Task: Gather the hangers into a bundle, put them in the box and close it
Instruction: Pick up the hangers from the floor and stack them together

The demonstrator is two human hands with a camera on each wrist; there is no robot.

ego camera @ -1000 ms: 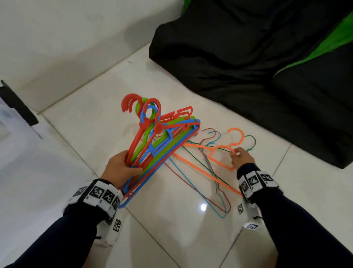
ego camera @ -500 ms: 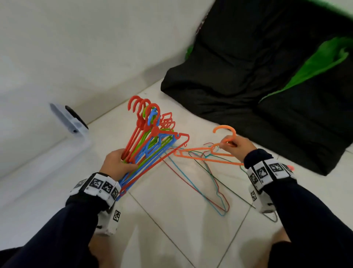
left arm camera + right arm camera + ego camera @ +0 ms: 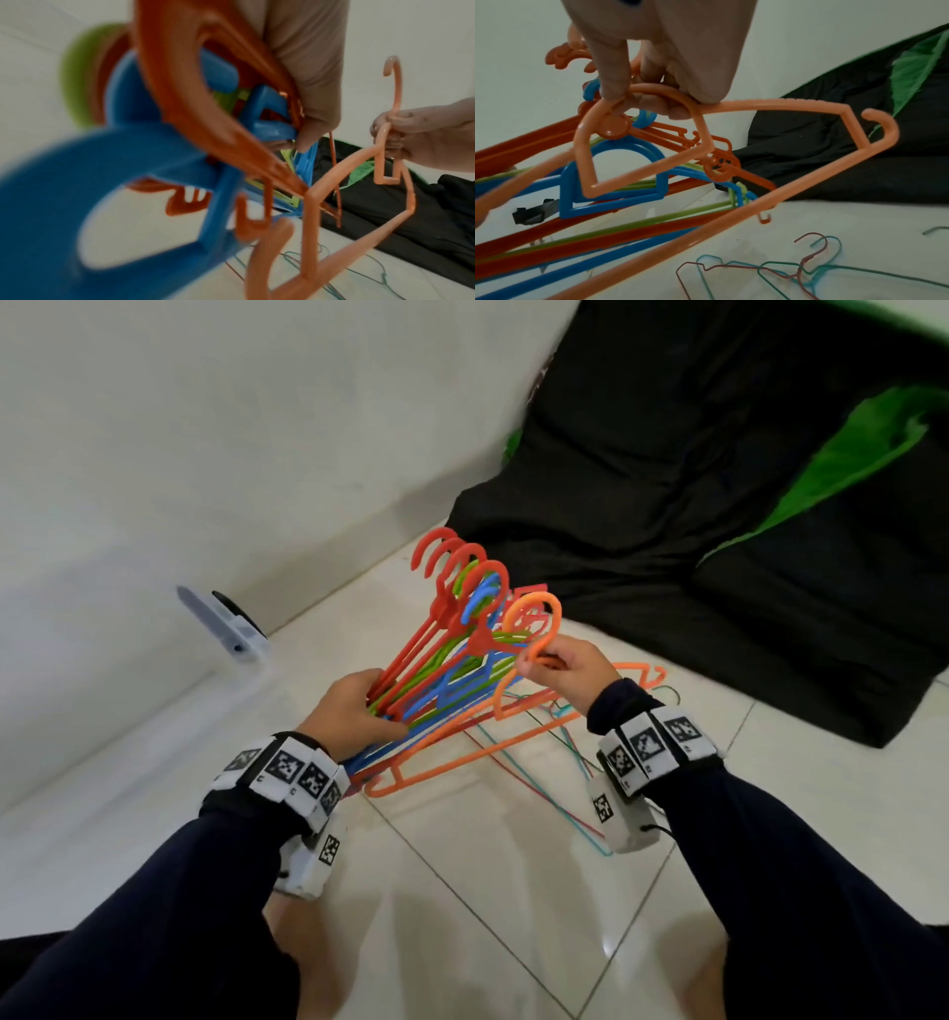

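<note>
My left hand (image 3: 345, 717) is wrapped tight around the bundle (image 3: 452, 654) of red, green and blue plastic hangers, gripping it near its lower bars so the hooks fan up and away from me. In the left wrist view my fingers (image 3: 312, 113) curl over the blue and red necks.

Just right of the bundle, my right hand (image 3: 567, 671) pinches the orange hanger (image 3: 531, 629) at its neck, below the hook. Thumb (image 3: 611, 67) and fingers are closed on the thin plastic. The hanger lies against the bundle's near side, its hook close beside the bundle's hooks and its long bar slanting down toward my left wrist.

Below the bundle and to its right, the wire hangers (image 3: 780, 272) lie loose on the white tiled floor (image 3: 513, 891), red, teal and green ones tangled together.

Left of the bundle, a translucent box (image 3: 102, 726) stands against the wall, a black latch (image 3: 236, 611) showing at its corner.

Beyond the bundle, a black cushion (image 3: 719, 505) with a green patch rests on the floor.
</note>
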